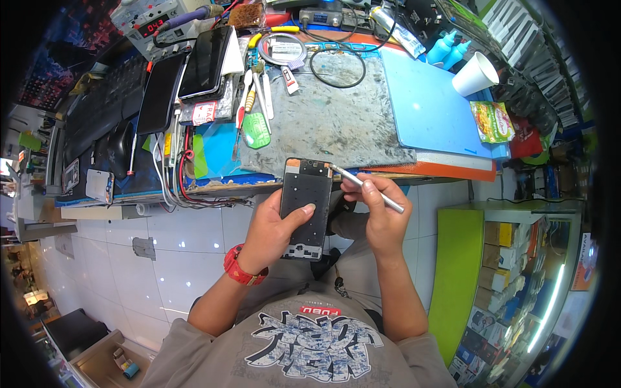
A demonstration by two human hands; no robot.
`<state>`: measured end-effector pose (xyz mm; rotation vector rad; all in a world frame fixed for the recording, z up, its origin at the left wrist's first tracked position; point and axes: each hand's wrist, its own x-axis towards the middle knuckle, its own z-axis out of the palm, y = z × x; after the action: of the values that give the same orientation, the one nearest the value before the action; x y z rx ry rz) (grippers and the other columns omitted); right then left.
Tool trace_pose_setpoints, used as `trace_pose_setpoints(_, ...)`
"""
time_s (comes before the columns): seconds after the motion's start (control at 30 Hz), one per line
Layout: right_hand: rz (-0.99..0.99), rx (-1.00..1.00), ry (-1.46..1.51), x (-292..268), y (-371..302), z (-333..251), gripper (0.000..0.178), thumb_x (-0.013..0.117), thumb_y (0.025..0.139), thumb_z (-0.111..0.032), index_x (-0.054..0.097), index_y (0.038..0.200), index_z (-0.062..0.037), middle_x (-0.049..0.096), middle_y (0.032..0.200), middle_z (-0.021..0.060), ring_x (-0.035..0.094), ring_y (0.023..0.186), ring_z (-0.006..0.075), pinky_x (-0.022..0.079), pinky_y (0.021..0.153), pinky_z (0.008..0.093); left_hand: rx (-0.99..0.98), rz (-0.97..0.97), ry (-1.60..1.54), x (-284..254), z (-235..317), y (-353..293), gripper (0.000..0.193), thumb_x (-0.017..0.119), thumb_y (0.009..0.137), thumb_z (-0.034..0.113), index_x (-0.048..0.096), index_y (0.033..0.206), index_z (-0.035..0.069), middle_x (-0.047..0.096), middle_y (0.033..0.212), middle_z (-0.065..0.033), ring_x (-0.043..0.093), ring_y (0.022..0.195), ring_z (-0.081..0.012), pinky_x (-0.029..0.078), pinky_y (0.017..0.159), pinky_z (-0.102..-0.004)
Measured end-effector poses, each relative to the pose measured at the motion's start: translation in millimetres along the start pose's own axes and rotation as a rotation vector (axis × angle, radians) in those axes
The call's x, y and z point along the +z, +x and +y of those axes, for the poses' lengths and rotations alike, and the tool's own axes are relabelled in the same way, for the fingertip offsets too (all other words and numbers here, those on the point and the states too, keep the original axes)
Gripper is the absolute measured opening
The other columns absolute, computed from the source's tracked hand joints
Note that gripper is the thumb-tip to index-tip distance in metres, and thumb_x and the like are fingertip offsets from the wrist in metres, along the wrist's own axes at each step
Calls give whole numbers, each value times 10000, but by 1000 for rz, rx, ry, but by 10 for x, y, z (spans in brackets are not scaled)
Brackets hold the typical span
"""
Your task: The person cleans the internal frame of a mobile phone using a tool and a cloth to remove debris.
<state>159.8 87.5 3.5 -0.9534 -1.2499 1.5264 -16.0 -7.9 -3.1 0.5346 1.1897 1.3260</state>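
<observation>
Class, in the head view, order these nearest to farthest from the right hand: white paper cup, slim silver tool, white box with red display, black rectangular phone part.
1. Slim silver tool: held in the right hand.
2. Black rectangular phone part: to the left, in the left hand.
3. White paper cup: upper right.
4. White box with red display: far upper left.

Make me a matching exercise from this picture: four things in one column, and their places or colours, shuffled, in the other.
Things:
1. dark phone part
2. silver pen-like tool
3. paper cup
4. wristwatch

Places or colours:
A. white, near two light-blue bottles
B. in the right hand, its tip at the upper right corner of thing 1
C. mostly red
D. in the left hand, thumb across its face

Pairs: 1-D, 2-B, 3-A, 4-C
</observation>
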Motion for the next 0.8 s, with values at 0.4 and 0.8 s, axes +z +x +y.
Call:
trace_pose_setpoints(0.4,-99,91,57,-96,190,-84,242,634,1013,-119,665,1113,99,744,1020,200,746,947,247,623,791,330,-17,-19,-22,-29,9,9,311,669,967,82,601,1249,-29,705,1090,-75,687,923,-110,579,811,-277)
trace_pose_setpoints(0.8,-65,150,45,-103,264,-202,222,637,1012,-114,646,1093,92,738,1009,201,755,922,258,634,748,316,-17,-21,-43,-3,32,6,264,650,988,80,596,1223,-26,703,1061,-64,683,889,-100,574,777,-271)
